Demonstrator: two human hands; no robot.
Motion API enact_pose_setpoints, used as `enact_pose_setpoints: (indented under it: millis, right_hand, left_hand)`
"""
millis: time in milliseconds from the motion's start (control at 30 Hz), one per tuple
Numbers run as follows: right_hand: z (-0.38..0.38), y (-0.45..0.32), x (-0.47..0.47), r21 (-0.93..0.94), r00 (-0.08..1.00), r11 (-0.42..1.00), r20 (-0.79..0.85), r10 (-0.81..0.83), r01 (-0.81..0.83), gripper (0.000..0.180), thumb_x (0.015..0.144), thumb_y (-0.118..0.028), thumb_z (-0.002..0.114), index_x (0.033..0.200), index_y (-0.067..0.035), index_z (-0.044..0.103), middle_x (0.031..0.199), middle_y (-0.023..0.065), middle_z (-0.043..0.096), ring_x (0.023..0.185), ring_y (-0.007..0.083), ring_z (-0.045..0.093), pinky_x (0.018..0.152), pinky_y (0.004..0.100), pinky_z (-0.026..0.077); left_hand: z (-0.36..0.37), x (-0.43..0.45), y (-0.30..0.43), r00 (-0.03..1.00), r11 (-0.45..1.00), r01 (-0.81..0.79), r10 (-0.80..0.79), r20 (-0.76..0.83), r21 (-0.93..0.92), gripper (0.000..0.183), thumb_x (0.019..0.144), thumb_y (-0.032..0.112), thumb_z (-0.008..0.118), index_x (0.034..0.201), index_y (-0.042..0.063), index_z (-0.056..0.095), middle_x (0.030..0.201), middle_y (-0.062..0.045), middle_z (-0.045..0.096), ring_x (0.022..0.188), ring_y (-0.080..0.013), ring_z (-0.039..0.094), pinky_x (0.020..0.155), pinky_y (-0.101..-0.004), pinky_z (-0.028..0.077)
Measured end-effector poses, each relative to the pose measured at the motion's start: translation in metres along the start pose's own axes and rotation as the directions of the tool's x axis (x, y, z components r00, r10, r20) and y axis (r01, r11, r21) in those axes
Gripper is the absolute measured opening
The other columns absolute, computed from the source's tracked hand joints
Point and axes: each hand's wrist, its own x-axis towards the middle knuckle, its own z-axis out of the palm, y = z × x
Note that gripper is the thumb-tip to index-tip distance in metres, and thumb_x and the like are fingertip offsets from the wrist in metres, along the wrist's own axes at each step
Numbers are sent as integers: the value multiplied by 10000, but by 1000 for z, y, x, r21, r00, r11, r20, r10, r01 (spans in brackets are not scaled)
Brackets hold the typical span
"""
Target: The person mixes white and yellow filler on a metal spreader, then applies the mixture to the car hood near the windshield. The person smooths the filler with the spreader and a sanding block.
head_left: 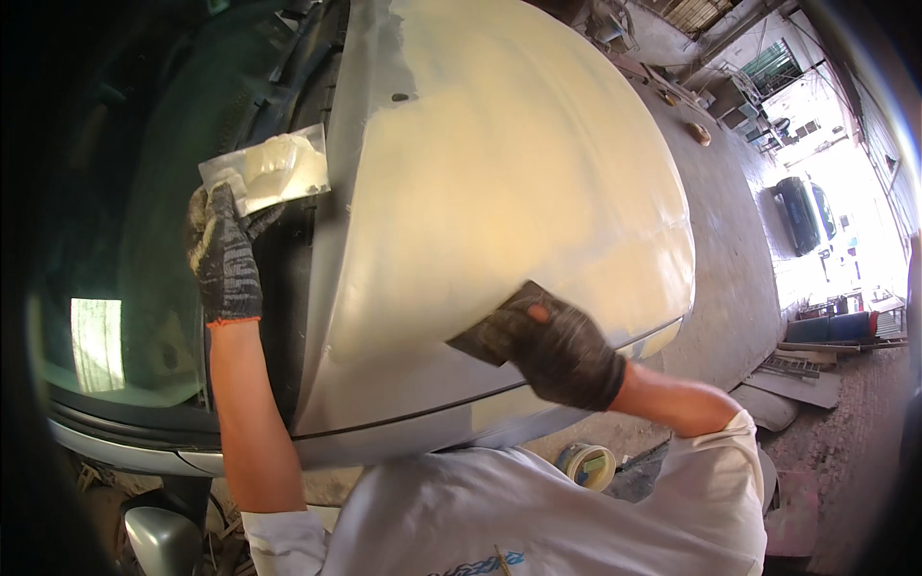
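Observation:
My left hand [229, 252], in a dark knit glove with an orange cuff, grips a flat, partly see-through plate [266, 169] with pale yellow putty on it, above the windshield's lower edge. A dark, thin, flat spreader [490, 338] is in my right hand [562, 353], also gloved and slightly blurred. That hand is over the near side of the car hood [518, 180]. Smooth pale yellow filler covers much of the hood, with grey showing near the windshield and the near edge. Whether the spreader touches the hood, I cannot tell.
The windshield [144, 180] lies at the left, and a side mirror [162, 536] at the lower left. A bucket [587, 464] with things in it stands on the floor beside the car. Flat panels [799, 378] lie at the right. Farther off, a dark car [799, 216] stands near the bright opening.

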Motion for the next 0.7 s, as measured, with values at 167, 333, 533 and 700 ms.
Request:
enact_pose_setpoints:
  millis: [167, 333, 533, 700]
  right_hand:
    - [-70, 100, 86, -592, 811, 798, -407, -420, 116, 193, 942, -44, 527, 1115, -14, 609, 970, 120, 690, 848, 308, 659, 760, 436, 562]
    - [-99, 188, 213, -509, 863, 825, -503, -55, -244, 227, 958, -132, 505, 1085, -134, 693, 1050, 112, 706, 1020, 338, 649, 916, 442, 522]
    - [-101, 174, 256, -493, 873, 721, -305, 381, -487, 347, 892, -104, 500, 1175, -119, 701, 1150, 117, 695, 1114, 312, 636, 969, 430, 522]
    - [-57, 124, 200, -597, 958, 792, -279, -62, -123, 346, 870, -69, 486, 1157, -120, 673, 1078, 155, 673, 1004, 349, 646, 919, 435, 528]
  left_hand:
    - [-4, -2, -2, 997, 993, -70, 71, -6, 93, 362, 1024, 232, 582, 1240, -57, 549, 1131, -120, 598, 985, -207, 633, 815, -377, 645]
    - [-2, 1, -4, 991, 985, -87, 101, -88, 151, 365, 1032, 228, 583, 1273, -45, 565, 1127, -98, 614, 1020, -168, 616, 866, -292, 567]
    - [-4, -7, 2, 997, 993, -63, 67, -34, 102, 396, 1029, 255, 598, 1294, -39, 578, 1155, -84, 633, 1008, -140, 599, 882, -264, 522]
    - [-2, -5, 11, 998, 985, -69, 67, 20, 157, 381, 1009, 263, 622, 1245, -36, 608, 1101, -81, 653, 981, -139, 603, 890, -264, 508]
